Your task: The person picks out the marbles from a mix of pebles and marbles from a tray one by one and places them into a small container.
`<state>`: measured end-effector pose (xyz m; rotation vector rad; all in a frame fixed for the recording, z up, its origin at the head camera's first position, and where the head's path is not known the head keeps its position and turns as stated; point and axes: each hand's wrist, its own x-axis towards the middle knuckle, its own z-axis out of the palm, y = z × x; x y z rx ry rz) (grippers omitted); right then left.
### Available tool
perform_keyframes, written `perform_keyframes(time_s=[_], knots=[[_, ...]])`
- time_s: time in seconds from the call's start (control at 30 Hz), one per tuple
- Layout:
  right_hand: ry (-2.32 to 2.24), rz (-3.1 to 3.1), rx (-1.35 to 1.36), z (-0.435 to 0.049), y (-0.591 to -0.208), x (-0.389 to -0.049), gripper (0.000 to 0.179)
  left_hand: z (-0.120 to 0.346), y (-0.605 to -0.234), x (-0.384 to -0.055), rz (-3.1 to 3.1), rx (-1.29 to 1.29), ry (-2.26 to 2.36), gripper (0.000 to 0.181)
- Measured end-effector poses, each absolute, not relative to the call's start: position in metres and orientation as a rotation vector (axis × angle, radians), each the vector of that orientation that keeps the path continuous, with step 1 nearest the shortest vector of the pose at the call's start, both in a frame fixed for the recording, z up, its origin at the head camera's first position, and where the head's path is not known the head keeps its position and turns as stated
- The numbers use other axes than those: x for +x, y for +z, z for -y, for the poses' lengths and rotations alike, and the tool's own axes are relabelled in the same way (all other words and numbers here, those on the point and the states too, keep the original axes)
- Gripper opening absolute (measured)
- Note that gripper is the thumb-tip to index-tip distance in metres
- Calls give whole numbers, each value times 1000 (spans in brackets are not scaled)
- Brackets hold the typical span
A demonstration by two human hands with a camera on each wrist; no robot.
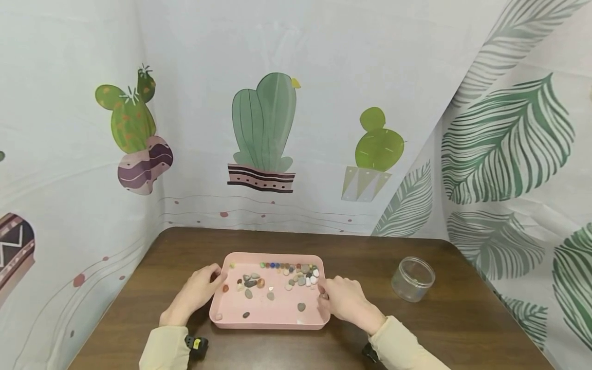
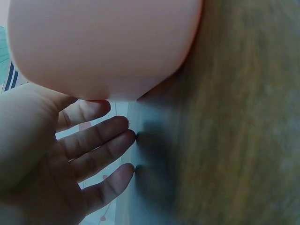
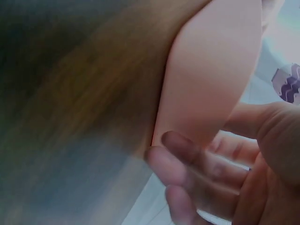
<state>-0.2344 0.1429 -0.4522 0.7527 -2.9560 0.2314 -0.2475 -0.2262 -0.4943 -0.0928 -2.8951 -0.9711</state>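
Note:
A shallow pink tray (image 1: 273, 312) lies on the brown table with small stones and marbles inside. My left hand (image 1: 194, 290) holds its left side, the thumb at the rim and a finger by the outer wall; the other fingers spread toward the table in the left wrist view. At the right side, my right hand (image 1: 347, 299) grips the wall between thumb and curled fingers (image 3: 173, 164). Coloured marbles (image 1: 273, 265) line the tray's back edge. White pebbles (image 1: 314, 280) cluster at the back right, and a dark stone (image 1: 250, 283) sits among others left of centre.
A clear round jar (image 1: 413, 279) stands on the table (image 1: 370, 267) to the right of the tray. Behind the table hangs a white cloth (image 1: 319, 128) printed with cacti and leaves.

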Motion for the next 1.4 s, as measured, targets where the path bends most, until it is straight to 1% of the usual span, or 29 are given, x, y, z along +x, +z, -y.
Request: perform_keyframes(time_s=[0.13,0.33,0.63,0.83,1.07,1.4], knots=[[267,2879,775,-149,-452,-239,19,226,-494,-247,2895,-89,-970,13],[268,2825,739,-158,-450,-242,18,226,-494,-248,2890,-92,-983,14],[323,2756,576,-183,-435,-246,17,225,-494,-248,2894,-79,-995,13],[379,2752,462,-207,-423,-253,17,225,-495,-248,2912,-72,-993,13],[421,2757,414,-238,-409,-260,17,227,-495,-248,2894,-92,-972,13],[502,2734,402,-299,-397,-263,15,227,-495,-247,2859,-139,-984,12]])
